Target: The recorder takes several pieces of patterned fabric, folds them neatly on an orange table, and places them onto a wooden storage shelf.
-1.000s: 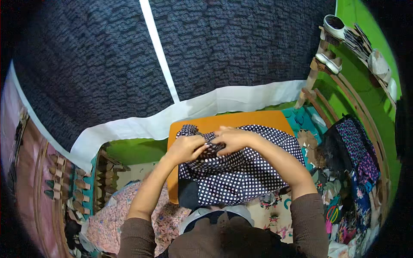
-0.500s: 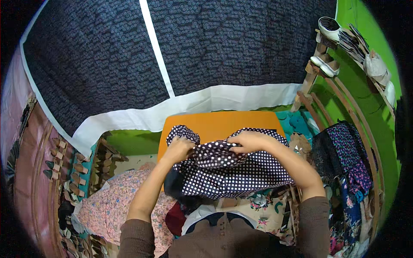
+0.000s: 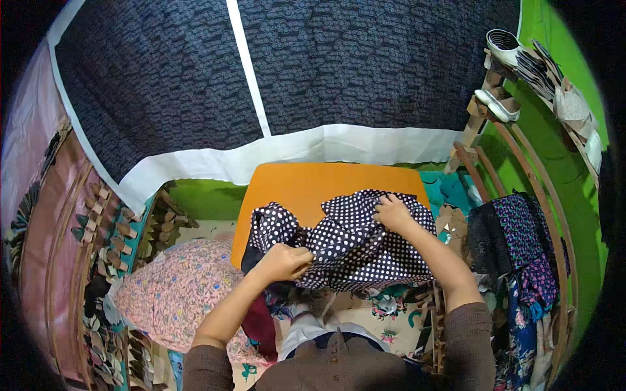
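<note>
A black cloth garment with white polka dots (image 3: 352,241) lies bunched over an orange tabletop (image 3: 293,182), its near part draping over the front edge. My left hand (image 3: 285,262) is closed on the garment's near left part, next to a puffed fold. Farther up and to the right, my right hand (image 3: 392,212) has its fingers closed on the upper right of the cloth. Between my hands the fabric rises in loose folds. Which part of the garment each hand grips I cannot tell.
Left of the table sits a bundle of pink floral cloth (image 3: 176,293), with racks of shoe forms (image 3: 120,244) beyond it. Folded dark clothes (image 3: 525,241) hang on a wooden rack (image 3: 544,202) at the right. A dark patterned curtain (image 3: 385,65) hangs behind the table.
My hands have moved apart: the left toward me, the right away and to the right. The bunched middle of the garment has spread out, and more tabletop shows.
</note>
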A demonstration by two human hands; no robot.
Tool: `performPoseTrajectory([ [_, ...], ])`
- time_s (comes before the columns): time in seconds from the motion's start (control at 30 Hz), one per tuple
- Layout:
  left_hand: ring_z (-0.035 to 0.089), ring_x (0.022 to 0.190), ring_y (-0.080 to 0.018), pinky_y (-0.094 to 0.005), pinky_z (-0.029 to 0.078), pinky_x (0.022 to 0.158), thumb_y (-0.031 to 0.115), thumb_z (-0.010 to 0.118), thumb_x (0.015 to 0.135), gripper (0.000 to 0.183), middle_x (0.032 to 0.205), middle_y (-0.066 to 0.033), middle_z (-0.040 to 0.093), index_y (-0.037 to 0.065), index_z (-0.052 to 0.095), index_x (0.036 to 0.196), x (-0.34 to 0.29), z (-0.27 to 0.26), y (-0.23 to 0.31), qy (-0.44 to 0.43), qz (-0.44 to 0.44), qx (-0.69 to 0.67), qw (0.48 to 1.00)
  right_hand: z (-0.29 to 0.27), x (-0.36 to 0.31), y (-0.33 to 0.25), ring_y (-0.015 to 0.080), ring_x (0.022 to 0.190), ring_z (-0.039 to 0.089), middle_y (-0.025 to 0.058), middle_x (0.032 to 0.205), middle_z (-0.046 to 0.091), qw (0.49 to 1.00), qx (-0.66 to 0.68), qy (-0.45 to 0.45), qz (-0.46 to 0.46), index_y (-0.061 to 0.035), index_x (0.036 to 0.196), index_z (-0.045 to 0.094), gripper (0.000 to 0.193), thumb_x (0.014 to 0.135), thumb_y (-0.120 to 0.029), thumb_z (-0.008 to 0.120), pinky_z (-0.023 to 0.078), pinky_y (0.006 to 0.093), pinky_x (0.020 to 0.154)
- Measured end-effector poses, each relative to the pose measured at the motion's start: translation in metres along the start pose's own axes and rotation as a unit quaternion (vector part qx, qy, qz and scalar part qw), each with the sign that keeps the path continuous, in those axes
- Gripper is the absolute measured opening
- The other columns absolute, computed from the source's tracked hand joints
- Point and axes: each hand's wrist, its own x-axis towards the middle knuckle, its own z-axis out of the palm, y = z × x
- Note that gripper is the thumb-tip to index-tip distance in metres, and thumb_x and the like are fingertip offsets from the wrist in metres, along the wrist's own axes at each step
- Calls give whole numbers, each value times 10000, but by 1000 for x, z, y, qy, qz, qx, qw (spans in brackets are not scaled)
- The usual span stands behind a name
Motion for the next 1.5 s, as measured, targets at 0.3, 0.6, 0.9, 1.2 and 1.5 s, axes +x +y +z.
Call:
performPoseTrajectory([
  [0.3, 514, 450, -163, -310, 409, 399, 148, 646, 670, 187, 617, -15, 473, 124, 562, 835, -78, -23, 82, 45, 44, 88, 994, -46, -67, -53, 221, 900, 524, 50, 842, 558, 964, 201, 168, -48, -94, 800, 602, 195, 615, -135, 646, 387, 347, 819],
  [0.6, 586, 580, -244, -338, 457, 498, 238, 698, 673, 290, 717, -58, 594, 106, 561, 892, -200, -24, 202, 97, -130, 55, 985, -103, -183, -192, 347, 771, 590, 174, 830, 604, 747, 461, 415, 237, 15, 879, 560, 224, 661, 24, 508, 466, 354, 683],
  [0.9, 594, 785, -320, -445, 455, 649, 70, 596, 653, 288, 774, -145, 610, 119, 557, 934, -316, 3, 240, -28, -352, 124, 927, -222, -282, -249, 204, 545, 541, 59, 616, 438, 893, 91, 416, 144, -90, 670, 462, 73, 660, -74, 533, 427, 325, 451],
  [1.2, 586, 822, -341, -417, 466, 703, 45, 524, 735, 329, 905, -155, 621, 129, 603, 1043, -337, -17, 268, 73, -377, 112, 916, -203, -391, -234, 278, 662, 588, 78, 726, 521, 927, 68, 271, 250, -80, 746, 480, 63, 709, -47, 519, 458, 388, 517],
  [1.5, 565, 805, -329, -397, 451, 674, 108, 604, 760, 186, 875, -116, 580, 83, 573, 942, -270, -42, 324, 255, -334, 142, 896, -105, -495, -259, 391, 898, 543, 208, 1018, 568, 745, 294, 194, 567, 3, 977, 540, 234, 899, -176, 410, 418, 470, 761],
])
